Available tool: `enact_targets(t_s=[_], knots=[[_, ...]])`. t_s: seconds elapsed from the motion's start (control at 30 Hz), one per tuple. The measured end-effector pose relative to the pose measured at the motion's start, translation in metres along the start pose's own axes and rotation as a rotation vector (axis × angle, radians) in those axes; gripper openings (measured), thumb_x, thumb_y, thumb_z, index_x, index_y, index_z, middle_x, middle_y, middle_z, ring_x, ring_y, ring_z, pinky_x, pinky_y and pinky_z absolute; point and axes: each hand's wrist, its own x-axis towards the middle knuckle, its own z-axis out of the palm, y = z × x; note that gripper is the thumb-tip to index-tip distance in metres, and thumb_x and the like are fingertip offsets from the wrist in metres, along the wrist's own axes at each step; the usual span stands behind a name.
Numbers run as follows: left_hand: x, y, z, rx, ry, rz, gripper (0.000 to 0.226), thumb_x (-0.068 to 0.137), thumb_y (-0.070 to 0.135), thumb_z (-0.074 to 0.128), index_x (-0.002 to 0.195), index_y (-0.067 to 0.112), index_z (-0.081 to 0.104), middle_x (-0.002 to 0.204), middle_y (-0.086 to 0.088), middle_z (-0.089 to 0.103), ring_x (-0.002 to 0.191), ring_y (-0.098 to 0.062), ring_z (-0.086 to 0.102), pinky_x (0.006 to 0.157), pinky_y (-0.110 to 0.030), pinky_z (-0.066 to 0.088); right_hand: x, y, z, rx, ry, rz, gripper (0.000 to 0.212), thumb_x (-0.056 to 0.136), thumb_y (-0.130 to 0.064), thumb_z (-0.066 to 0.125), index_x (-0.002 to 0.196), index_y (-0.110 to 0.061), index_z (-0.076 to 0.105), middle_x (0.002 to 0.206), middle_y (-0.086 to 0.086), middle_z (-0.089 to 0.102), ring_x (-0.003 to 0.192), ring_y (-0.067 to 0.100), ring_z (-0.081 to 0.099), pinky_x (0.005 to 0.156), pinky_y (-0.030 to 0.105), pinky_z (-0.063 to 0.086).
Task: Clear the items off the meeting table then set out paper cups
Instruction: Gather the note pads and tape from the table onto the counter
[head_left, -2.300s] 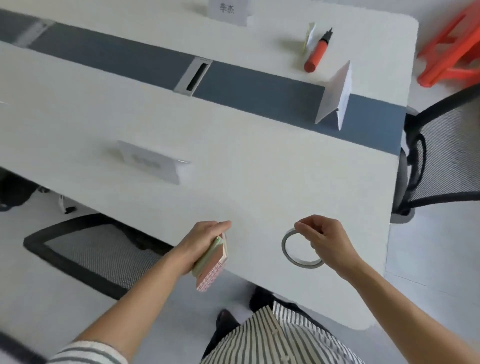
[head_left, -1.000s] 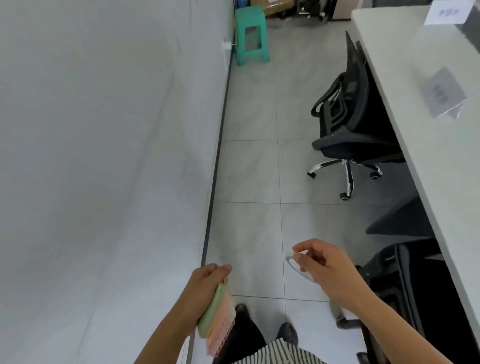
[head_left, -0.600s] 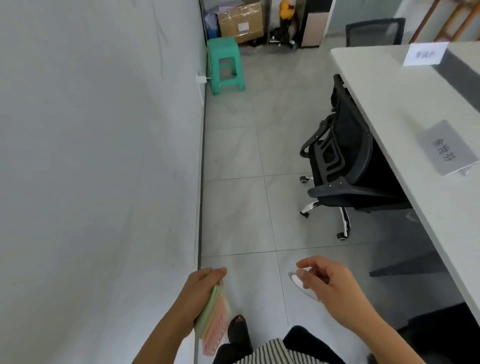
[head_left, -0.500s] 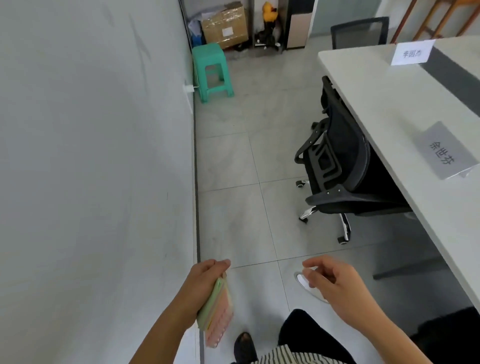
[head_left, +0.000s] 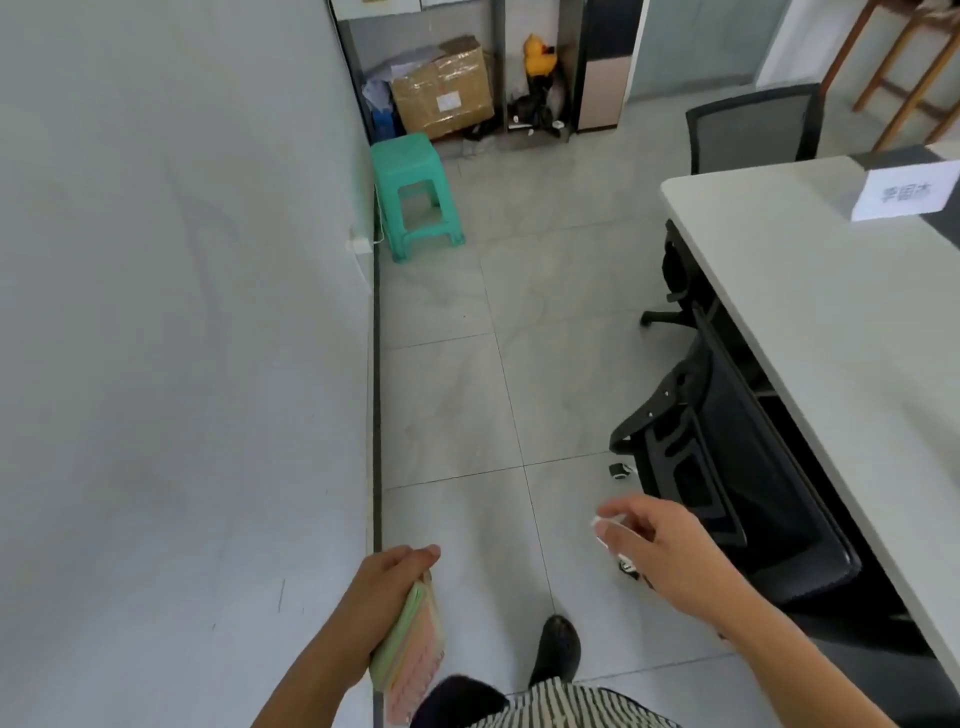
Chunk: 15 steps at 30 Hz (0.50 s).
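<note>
My left hand grips a stack of coloured sticky-note pads, green and pink, held low by my side. My right hand pinches a ring of clear tape; only its pale edge shows past my fingers. The white meeting table runs along the right edge, with a white folded name card on it. No paper cups are in view.
A grey wall closes the left side. Black office chairs stand tucked against the table. Ahead are a green plastic stool, a cardboard box and a yellow toy duck. Tiled floor lies between wall and table.
I have turned away from the table and walked along the aisle beside the wall. Both hands still hold their items. The stool and box appear closer.
</note>
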Motion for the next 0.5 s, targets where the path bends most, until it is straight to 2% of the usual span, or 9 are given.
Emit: enact_targets(t_s=[0.1,0.23,0.33,0.5], knots=[[0.046,0.052,-0.011,-0.089,0.024,0.015,0.03,0.09,0.036,0.061,0.074,0.013,0.051,0.07,-0.009,0.044,0.061,-0.018,0.043,0.059,-0.027,0.038,0.079,-0.045,-0.033,-0.022,-0.02,-0.067,0.008,0.089,-0.04,0.061,0.097,-0.041,0.06,0.079,0.005,0.069,0.066,0.021,0.062,0.065,0.031,0.054],[0.122,0.099,-0.029,-0.135,0.035,-0.027,0.033,0.087,0.038,0.064,0.072,0.012,0.049,0.072,-0.009,0.043,0.061,-0.019,0.04,0.062,-0.03,0.037,0.178,-0.082,-0.055,0.028,-0.031,-0.088,0.007,0.087,-0.037,0.065,0.094,-0.035,0.067,0.078,0.01,0.067,0.059,0.01,0.053,0.057,0.025,0.044],[0.188,0.141,-0.049,-0.144,0.031,-0.047,0.033,0.088,0.038,0.063,0.073,0.012,0.048,0.073,-0.01,0.043,0.063,-0.02,0.04,0.063,-0.031,0.037,0.253,-0.097,-0.062,0.052,-0.036,-0.047,0.007,0.088,-0.034,0.065,0.094,-0.033,0.068,0.077,0.012,0.066,0.056,0.008,0.05,0.053,0.022,0.043],[0.294,0.242,-0.099,-0.132,0.039,-0.015,0.034,0.09,0.035,0.061,0.071,0.01,0.046,0.067,-0.01,0.041,0.06,-0.02,0.041,0.062,-0.031,0.038,0.361,-0.135,-0.082,0.05,-0.036,0.044,0.012,0.086,-0.036,0.066,0.095,-0.029,0.068,0.06,-0.004,0.058,0.051,0.003,0.048,0.056,0.023,0.042]])
